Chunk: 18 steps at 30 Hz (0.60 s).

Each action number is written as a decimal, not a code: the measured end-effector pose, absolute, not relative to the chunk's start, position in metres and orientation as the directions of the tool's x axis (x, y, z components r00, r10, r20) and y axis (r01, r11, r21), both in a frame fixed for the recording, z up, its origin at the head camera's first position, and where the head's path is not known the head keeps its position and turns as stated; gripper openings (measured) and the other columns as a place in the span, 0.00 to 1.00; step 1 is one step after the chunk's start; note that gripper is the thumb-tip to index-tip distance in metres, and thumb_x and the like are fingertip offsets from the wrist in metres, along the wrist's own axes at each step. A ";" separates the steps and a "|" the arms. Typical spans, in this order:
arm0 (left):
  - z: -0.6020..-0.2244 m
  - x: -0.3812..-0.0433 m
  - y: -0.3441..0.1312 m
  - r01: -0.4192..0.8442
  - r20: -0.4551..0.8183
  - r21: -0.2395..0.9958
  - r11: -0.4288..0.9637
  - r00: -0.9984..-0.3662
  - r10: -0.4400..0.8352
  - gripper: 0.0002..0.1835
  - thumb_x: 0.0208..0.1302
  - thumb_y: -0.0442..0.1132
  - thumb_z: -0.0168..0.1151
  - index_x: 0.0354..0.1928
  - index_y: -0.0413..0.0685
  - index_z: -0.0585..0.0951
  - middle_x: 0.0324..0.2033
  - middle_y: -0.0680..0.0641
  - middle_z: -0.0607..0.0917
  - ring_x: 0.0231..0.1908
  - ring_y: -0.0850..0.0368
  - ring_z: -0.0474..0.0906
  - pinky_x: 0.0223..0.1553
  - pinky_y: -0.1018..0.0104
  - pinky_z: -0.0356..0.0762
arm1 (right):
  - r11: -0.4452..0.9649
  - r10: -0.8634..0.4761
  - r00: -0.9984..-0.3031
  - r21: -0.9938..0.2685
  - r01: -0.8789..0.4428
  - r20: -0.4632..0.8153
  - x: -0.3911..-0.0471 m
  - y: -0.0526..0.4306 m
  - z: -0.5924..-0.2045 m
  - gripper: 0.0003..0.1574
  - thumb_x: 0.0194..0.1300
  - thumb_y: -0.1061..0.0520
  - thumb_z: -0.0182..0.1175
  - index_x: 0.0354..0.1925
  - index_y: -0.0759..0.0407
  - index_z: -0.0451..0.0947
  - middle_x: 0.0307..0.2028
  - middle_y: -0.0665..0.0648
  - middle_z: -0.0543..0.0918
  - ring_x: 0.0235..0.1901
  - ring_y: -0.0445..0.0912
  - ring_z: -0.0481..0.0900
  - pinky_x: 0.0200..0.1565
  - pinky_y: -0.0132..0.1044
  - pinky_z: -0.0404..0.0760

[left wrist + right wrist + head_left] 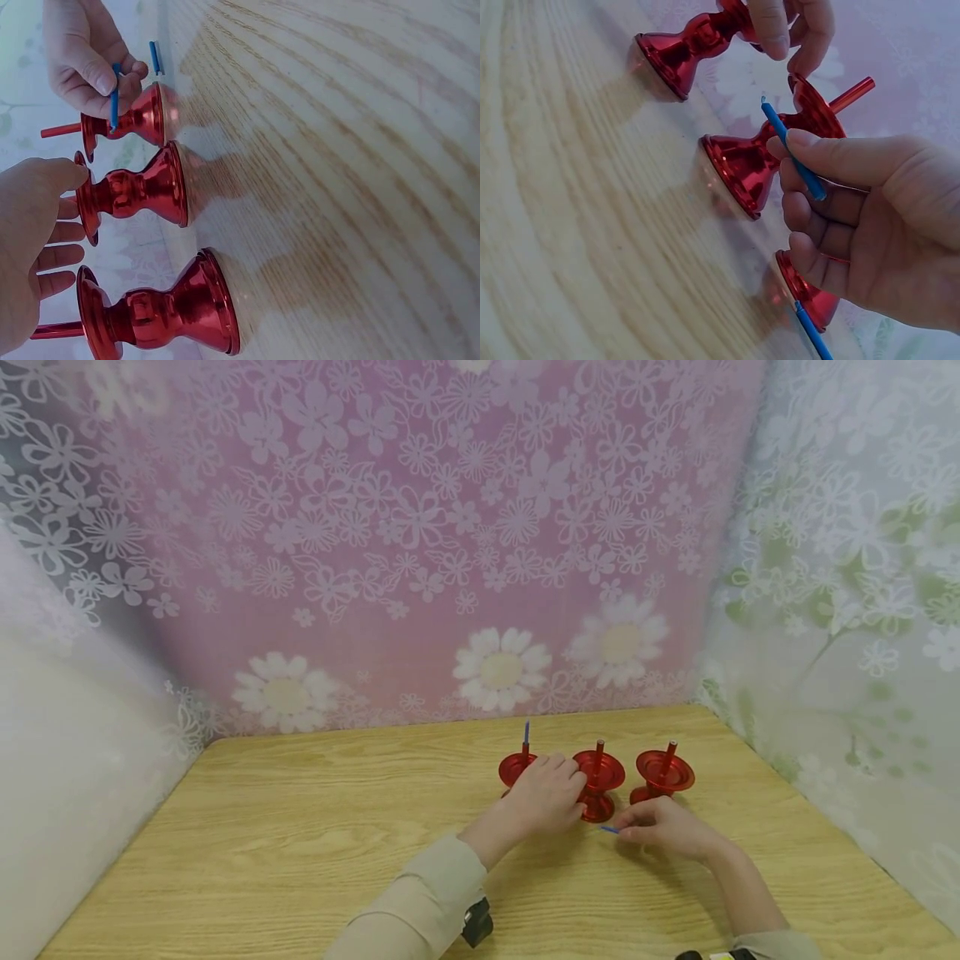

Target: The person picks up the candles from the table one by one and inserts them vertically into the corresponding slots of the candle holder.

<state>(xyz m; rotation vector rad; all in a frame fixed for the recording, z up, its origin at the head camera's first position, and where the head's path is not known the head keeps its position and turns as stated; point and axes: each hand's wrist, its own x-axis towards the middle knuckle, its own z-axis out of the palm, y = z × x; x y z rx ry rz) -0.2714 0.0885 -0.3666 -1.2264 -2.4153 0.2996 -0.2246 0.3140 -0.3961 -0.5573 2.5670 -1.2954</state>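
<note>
Candlesticks (124,193) (x3): metallic red, high-gloss, smooth, mirror-like highlights; metal vs. metallised plastic unconf. Blue candles (801,166): wax-like appear., smooth, slt. sheen. Surface (300,827): wood-grain fin., smooth, semi-gloss, faint refl. at candlestick bases. Floral backdrop (390,635): printed sheet, mostly matt; cloth or plastic unconf. L. sleeve (420,902): beige cloth, matt, w/ creases. Wrist cam. (477,922): blk., plastic-looking.

Pinched slim blue candle (798,158) near three upright glossy red candle holders (599,807)
</note>
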 end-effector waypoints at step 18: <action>-0.367 -0.273 0.088 0.723 0.266 -0.378 0.578 -0.513 0.816 0.13 0.65 0.55 0.52 0.40 0.56 0.78 0.37 0.57 0.76 0.39 0.61 0.70 0.41 0.71 0.66 | 0.510 -0.378 -0.925 -0.843 -0.171 -0.041 -0.215 0.321 -0.375 0.21 0.68 0.53 0.54 0.46 0.72 0.72 0.41 0.64 0.76 0.38 0.50 0.74 0.39 0.43 0.74</action>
